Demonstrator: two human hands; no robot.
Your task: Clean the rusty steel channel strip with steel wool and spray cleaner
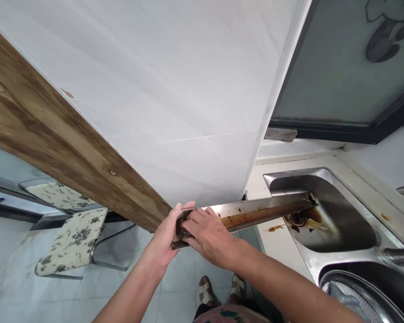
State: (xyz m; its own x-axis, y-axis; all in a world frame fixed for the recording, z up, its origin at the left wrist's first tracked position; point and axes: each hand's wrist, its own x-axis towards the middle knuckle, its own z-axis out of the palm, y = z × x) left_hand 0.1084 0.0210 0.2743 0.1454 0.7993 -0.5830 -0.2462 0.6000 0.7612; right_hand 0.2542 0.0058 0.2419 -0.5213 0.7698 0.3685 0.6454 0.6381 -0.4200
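Note:
My left hand (162,237) grips the near end of a long, narrow metal trough (256,212), its fingers and thumb around the end wall. Brown, greasy liquid and dark specks lie along the trough's inside. My right hand (207,235) reaches into the near end, with its fingers curled over a dark, wiry scouring pad (183,233), mostly hidden under them. The trough slants slightly, and its far end hangs over a steel sink (355,220). Brown oily liquid is spread around the drain (295,219) below that end.
A white tiled wall (188,107) with a wooden trim (70,139) stands close ahead. In the second basin sits a metal strainer (350,296). Brown drips mark the pale counter (272,237). A patterned chair (76,242) stands at left; a framed glass pane (333,76) is at upper right.

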